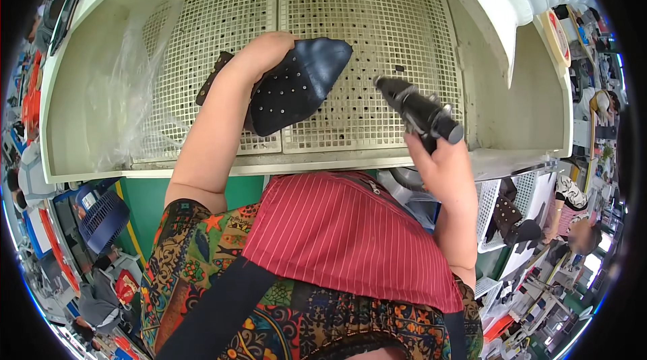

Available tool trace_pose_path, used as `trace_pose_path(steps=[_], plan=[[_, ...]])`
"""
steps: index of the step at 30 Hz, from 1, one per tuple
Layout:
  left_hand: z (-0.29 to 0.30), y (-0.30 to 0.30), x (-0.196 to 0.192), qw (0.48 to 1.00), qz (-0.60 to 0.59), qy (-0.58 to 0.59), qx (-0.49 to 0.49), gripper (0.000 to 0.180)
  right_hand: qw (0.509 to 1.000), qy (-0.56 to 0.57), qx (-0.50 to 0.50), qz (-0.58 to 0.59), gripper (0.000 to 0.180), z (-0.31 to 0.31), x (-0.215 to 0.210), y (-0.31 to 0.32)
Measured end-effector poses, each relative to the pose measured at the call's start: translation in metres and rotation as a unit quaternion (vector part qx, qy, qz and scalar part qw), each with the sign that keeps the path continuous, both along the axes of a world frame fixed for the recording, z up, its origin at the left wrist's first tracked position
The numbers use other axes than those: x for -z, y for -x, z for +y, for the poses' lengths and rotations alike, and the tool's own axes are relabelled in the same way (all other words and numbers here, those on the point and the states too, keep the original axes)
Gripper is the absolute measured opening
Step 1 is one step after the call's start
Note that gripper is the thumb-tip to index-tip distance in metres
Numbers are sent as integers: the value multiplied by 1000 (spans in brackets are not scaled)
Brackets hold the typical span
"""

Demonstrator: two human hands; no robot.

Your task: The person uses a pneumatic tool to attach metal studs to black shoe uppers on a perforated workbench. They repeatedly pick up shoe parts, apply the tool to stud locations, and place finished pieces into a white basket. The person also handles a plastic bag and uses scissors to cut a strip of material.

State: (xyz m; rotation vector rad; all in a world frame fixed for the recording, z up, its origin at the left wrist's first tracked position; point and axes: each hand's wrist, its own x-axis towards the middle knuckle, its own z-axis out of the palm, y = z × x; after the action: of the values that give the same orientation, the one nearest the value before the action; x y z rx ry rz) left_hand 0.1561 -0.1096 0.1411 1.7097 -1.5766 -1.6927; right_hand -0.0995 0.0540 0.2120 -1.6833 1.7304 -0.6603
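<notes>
My left hand (264,53) grips a dark navy pointed shoe upper (300,87) dotted with small studs and holds it over the white perforated tray (377,16). A brown strap end (210,78) shows behind my left wrist. My right hand (437,165) is closed on a black handheld spray tool (419,109). The tool's nozzle points up and left toward the shoe upper, a short gap away from its pointed tip.
The tray sits in a cream booth with raised walls (512,101). A clear plastic bag (131,90) lies at its left. A white basket (495,208) with dark shoe parts stands at the right. Another person (573,225) works at the far right. A blue basket (101,215) is lower left.
</notes>
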Motion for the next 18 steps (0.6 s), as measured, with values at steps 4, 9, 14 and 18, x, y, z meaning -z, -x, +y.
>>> trace_pose_path(steps=[4, 9, 14, 18], plan=[[3, 2, -3, 1000, 6, -12, -22, 32, 991, -63, -96, 68, 33, 16, -3, -2], [6, -13, 15, 998, -34, 57, -15, 31, 991, -112, -62, -24, 41, 4, 21, 7], [38, -18, -19, 964, -33, 257, -53, 30, 951, -145, 104, -253, 35, -23, 98, 53], [73, -16, -69, 942, -24, 328, -67, 28, 957, -149, 133, -209, 46, -17, 136, 86]])
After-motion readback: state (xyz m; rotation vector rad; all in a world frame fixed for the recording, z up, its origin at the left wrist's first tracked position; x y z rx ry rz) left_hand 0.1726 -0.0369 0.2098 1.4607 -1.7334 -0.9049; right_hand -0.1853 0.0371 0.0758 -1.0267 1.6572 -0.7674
